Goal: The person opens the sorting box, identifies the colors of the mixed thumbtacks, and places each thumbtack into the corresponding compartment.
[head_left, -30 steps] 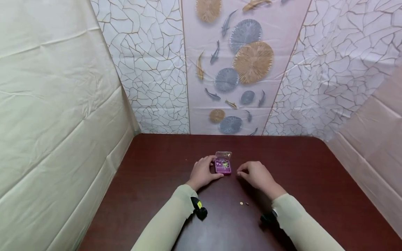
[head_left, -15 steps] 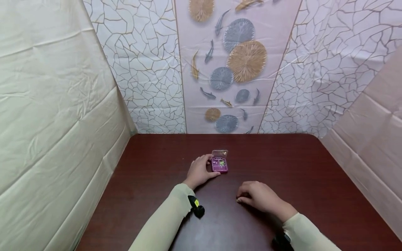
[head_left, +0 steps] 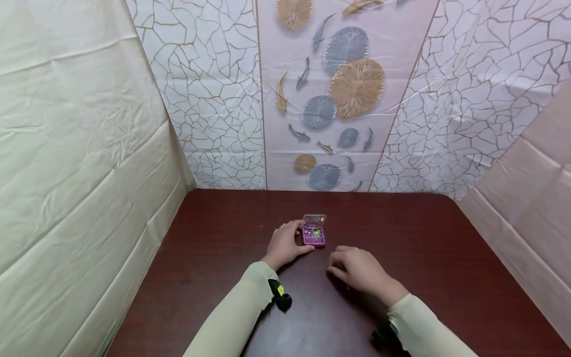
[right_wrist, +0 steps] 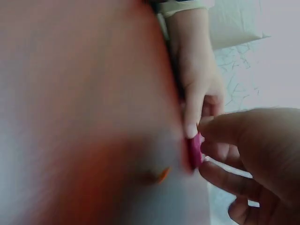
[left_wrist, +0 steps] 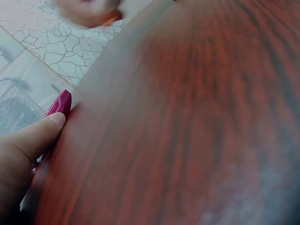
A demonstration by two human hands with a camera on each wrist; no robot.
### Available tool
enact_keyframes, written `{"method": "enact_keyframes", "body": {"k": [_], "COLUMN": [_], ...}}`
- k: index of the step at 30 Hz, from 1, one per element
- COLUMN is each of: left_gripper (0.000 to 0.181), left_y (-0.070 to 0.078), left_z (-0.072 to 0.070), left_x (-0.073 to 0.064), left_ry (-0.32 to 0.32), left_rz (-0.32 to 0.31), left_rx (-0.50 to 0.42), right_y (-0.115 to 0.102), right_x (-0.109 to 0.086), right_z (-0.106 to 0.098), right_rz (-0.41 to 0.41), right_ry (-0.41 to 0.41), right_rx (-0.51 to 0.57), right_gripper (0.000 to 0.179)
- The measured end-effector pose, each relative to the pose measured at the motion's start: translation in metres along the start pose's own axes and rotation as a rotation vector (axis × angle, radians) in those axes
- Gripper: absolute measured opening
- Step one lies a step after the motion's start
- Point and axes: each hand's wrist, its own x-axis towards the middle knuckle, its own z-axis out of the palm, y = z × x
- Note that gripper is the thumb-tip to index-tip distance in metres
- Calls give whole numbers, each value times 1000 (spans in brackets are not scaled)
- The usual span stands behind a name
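My left hand holds a small purple pill box by its left side, thumb at the front corner and fingers behind. Its clear lid stands raised at the back. Small green pieces lie in the back right compartment, with tiny light ones in the back left. To the right and nearer, my right hand is low over the table, thumb and forefinger pinching a tiny dark piece, mostly hidden by the fingertips. A small yellow-orange piece lies on the table beneath that hand.
The dark red-brown wooden table ends at a patterned cloth wall behind. Pale cloth hangs along both sides. A tiny light speck is on the table left of the left hand.
My right hand came back toward the two tiny pieces on the table, covered them, and has now moved slightly forward and left with the dark one pinched. The left hand stays on the pill box.
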Motion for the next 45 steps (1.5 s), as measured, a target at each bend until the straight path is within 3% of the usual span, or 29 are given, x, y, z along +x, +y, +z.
{"method": "enact_keyframes", "body": {"k": [7, 12, 18, 23, 31, 40, 45], "left_gripper": [84, 84, 82, 82, 84, 85, 85], "left_y": [-3, -3, -2, -1, -2, -2, 0], "left_z": [-2, -1, 0, 0, -4, -5, -1], "left_x": [0, 2, 1, 2, 3, 4, 2], "left_ry": [-16, 1, 11, 11, -3, 1, -3], "left_rz": [7, 23, 30, 32, 13, 6, 13], "left_rx": [9, 18, 5, 6, 12, 9, -9], "right_y": [-9, -6, -5, -3, 21, 41, 30], "right_x": [58, 89, 100, 98, 69, -15, -46], "right_z": [6, 10, 15, 19, 2, -21, -18], "right_rz": [121, 184, 196, 199, 239, 42, 8], "right_ry": [74, 34, -44, -35, 57, -177, -181], "right_rx": [-55, -41, -36, -51, 53, 192, 219], "right_gripper": [7, 8, 10, 7, 7, 7, 3]}}
